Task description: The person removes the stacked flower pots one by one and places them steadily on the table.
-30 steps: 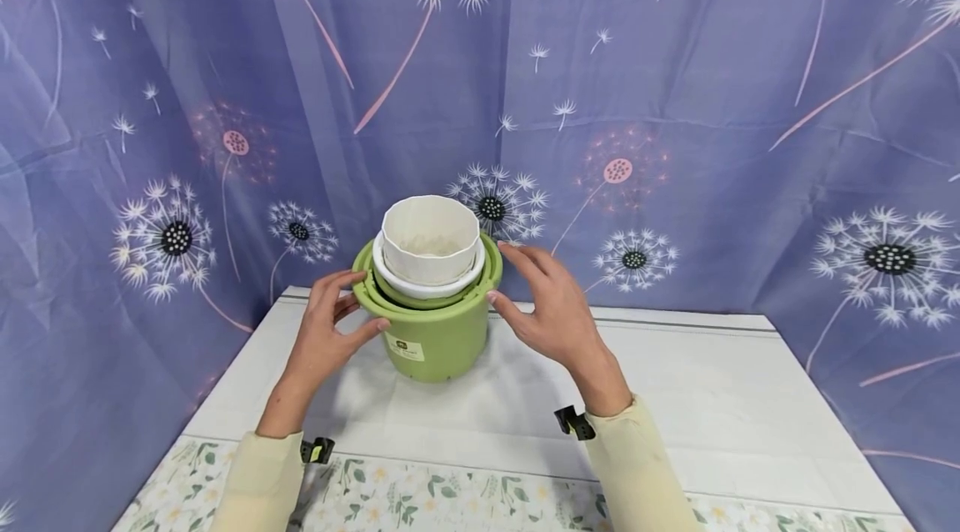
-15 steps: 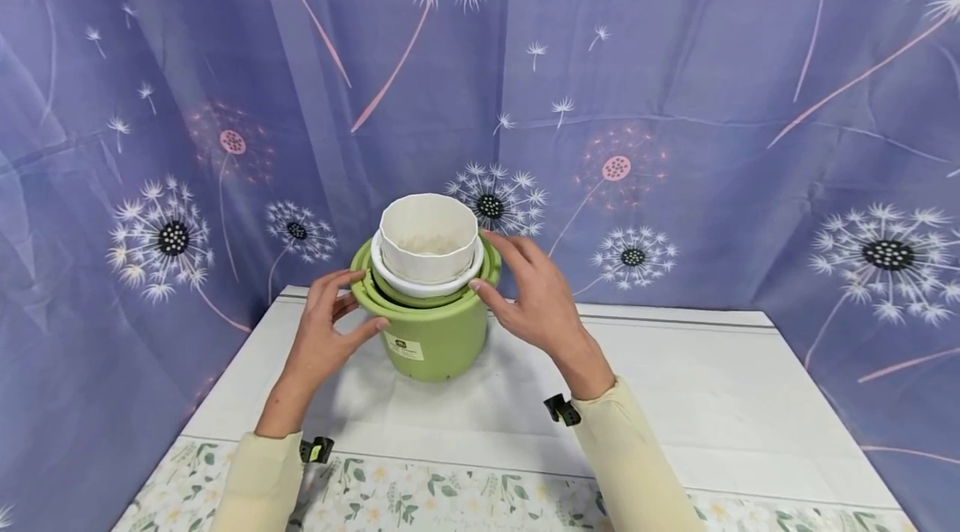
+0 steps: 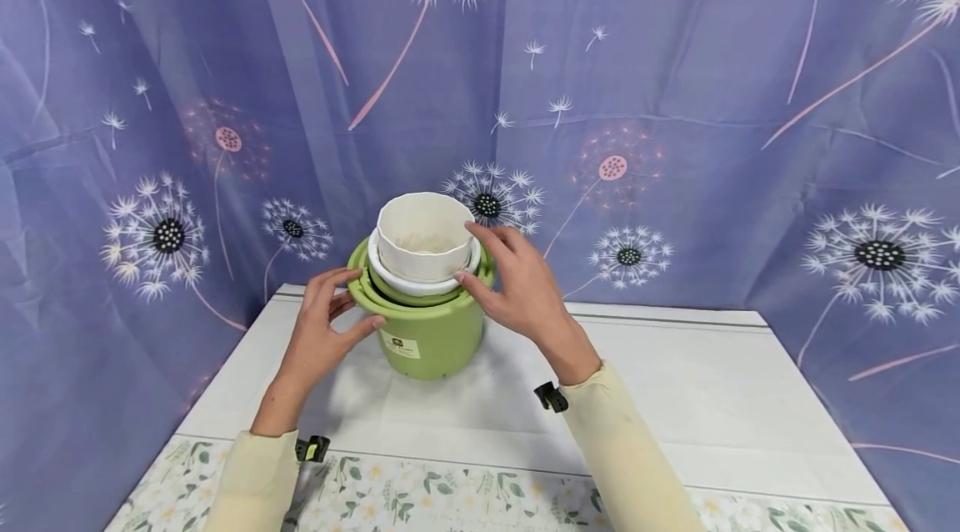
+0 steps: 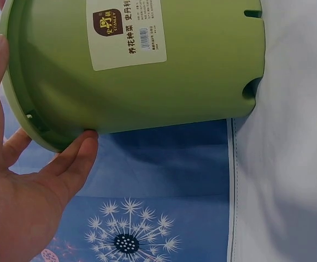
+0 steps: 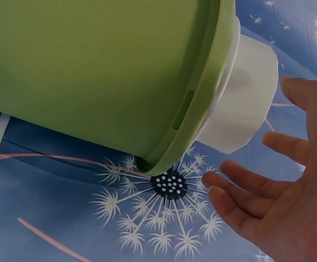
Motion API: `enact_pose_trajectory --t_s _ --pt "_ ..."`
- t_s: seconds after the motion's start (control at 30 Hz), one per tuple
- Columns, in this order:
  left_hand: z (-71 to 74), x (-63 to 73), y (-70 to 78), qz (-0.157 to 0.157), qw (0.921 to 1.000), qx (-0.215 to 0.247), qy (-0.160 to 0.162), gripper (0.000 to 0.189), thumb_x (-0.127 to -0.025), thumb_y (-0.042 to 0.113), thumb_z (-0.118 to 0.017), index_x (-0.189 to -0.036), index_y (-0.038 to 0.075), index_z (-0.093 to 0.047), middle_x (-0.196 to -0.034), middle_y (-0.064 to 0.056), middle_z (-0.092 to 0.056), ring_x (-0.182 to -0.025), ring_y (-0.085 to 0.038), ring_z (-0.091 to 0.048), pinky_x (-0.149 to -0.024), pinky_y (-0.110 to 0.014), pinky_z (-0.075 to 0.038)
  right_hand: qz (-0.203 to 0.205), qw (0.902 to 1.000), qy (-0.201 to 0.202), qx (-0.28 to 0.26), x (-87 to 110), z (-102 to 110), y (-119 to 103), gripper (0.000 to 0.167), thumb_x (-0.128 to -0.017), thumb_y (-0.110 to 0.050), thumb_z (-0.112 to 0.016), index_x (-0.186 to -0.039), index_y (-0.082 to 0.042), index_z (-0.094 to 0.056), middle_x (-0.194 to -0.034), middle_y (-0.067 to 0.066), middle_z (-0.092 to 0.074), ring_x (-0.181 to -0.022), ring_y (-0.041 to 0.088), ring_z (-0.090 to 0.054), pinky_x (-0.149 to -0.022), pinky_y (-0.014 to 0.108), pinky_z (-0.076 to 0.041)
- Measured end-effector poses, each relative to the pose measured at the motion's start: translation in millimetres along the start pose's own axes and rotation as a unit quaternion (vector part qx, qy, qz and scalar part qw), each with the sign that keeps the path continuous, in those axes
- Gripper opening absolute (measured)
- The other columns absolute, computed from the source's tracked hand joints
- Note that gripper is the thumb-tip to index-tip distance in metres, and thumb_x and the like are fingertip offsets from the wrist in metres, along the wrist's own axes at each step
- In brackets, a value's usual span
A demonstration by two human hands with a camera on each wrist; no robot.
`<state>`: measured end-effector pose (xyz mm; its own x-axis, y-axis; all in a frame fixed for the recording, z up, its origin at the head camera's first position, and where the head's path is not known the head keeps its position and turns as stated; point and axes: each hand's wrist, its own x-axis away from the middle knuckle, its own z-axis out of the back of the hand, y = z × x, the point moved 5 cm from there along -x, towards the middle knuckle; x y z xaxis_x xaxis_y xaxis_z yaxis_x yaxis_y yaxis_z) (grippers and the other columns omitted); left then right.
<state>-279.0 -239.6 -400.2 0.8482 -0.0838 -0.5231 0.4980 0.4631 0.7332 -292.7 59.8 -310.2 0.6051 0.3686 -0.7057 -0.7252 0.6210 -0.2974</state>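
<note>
A large green plastic flowerpot (image 3: 446,340) with a paper label (image 3: 400,345) stands upright on the table. Nested inside it are another green pot (image 3: 408,298), a pot with a rounded white rim (image 3: 381,267) and, topmost, a white faceted flowerpot (image 3: 424,263) that rises above the rest. My left hand (image 3: 318,340) holds the big pot's rim from the left, thumb in front and fingers at the side. From the right, my right hand (image 3: 517,288) reaches to the white faceted pot with thumb and fingers spread; in the right wrist view a gap shows between these fingers (image 5: 251,180) and the pot.
The white tablecloth (image 3: 675,399) has a floral strip (image 3: 450,490) along the front. A purple dandelion-print curtain (image 3: 675,98) hangs close behind the pots and along both sides. A black strap piece (image 3: 551,397) sits at the right wrist.
My right hand has moved left and inward, from beside the big green pot's rim to beside the white faceted pot. The left hand and the stacked pots keep their places.
</note>
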Motion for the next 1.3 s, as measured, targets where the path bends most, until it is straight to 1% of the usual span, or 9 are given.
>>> enact_pose_trajectory --t_s 0.27,0.4,0.6,0.77,0.93,1.03,1.17,1.3 --pt "-0.8 0.2 -0.8 -0.005 1.0000 0.006 0.000 0.074 -0.089 0.010 -0.089 -0.153 0.011 -0.052 -0.159 -0.016 -0.034 -0.131 -0.040 -0.060 -0.116 -0.042 -0.052 -0.022 0.9988 -0.041 0.017 -9.6 -6 1 0.063 -0.101 -0.044 -0.072 -0.155 -0.017 -0.055 -0.141 0.016 -0.061 -0.122 0.034 -0.063 -0.102 0.053 -0.060" --pt "-0.7 -0.6 -0.2 -0.005 1.0000 0.006 0.004 0.074 -0.088 0.011 -0.089 -0.153 0.013 -0.053 -0.159 -0.015 -0.034 -0.131 -0.039 -0.060 -0.116 -0.043 -0.053 -0.030 0.9980 -0.053 0.018 -13.4 -10 2 0.060 -0.101 -0.044 -0.072 -0.153 -0.018 -0.058 -0.143 0.017 -0.059 -0.125 0.036 -0.062 -0.105 0.055 -0.058" --pt "-2.1 0.2 -1.9 -0.004 1.0000 0.007 0.005 0.076 -0.088 0.010 -0.089 -0.154 0.014 -0.052 -0.159 -0.014 -0.035 -0.130 -0.038 -0.060 -0.116 -0.044 -0.053 -0.043 0.9965 -0.069 0.016 -15.4 -16 4 0.057 -0.101 -0.046 -0.072 -0.150 -0.019 -0.061 -0.144 0.017 -0.059 -0.123 0.038 -0.063 -0.102 0.057 -0.059" --pt "-1.7 0.9 0.0 -0.001 1.0000 0.001 0.003 0.075 -0.089 0.011 -0.089 -0.154 0.012 -0.052 -0.159 -0.014 -0.035 -0.131 -0.038 -0.060 -0.116 -0.044 -0.052 -0.049 0.9966 -0.067 0.004 -16.4 -20 4 0.047 -0.101 -0.045 -0.072 -0.138 -0.016 -0.067 -0.141 0.015 -0.060 -0.123 0.036 -0.063 -0.101 0.056 -0.060" --pt "-0.1 0.7 1.2 -0.002 1.0000 -0.005 0.005 0.075 -0.088 0.011 -0.089 -0.153 0.010 -0.052 -0.158 -0.015 -0.035 -0.130 -0.039 -0.060 -0.116 -0.042 -0.053 -0.051 0.9971 -0.057 -0.010 -17.5 -25 4 0.039 -0.100 -0.043 -0.074 -0.125 -0.014 -0.069 -0.137 0.014 -0.062 -0.119 0.034 -0.065 -0.096 0.055 -0.061" --pt "0.3 0.7 0.8 -0.003 1.0000 -0.005 0.004 0.075 -0.088 0.010 -0.089 -0.153 0.010 -0.052 -0.158 -0.016 -0.035 -0.130 -0.039 -0.061 -0.115 -0.041 -0.053 -0.047 0.9977 -0.046 -0.015 -18.1 -26 4 0.036 -0.099 -0.041 -0.077 -0.118 -0.012 -0.068 -0.131 0.014 -0.063 -0.114 0.032 -0.065 -0.093 0.052 -0.062" --pt "0.7 0.6 0.1 -0.003 1.0000 -0.001 0.008 0.074 -0.088 0.010 -0.089 -0.153 0.011 -0.053 -0.158 -0.015 -0.035 -0.130 -0.038 -0.061 -0.115 -0.041 -0.053 -0.032 0.9988 -0.029 -0.025 -20.2 -27 4 0.036 -0.097 -0.039 -0.080 -0.112 -0.010 -0.067 -0.123 0.013 -0.064 -0.106 0.029 -0.063 -0.087 0.048 -0.061" --pt "-0.6 1.5 -1.1 -0.005 1.0000 0.004 0.004 0.074 -0.088 0.009 -0.089 -0.153 0.010 -0.053 -0.158 -0.016 -0.035 -0.130 -0.038 -0.061 -0.116 -0.038 -0.054 -0.029 0.9990 -0.018 -0.030 -20.6 -28 4 0.038 -0.094 -0.039 -0.084 -0.108 -0.009 -0.066 -0.118 0.013 -0.065 -0.100 0.029 -0.063 -0.083 0.046 -0.061"
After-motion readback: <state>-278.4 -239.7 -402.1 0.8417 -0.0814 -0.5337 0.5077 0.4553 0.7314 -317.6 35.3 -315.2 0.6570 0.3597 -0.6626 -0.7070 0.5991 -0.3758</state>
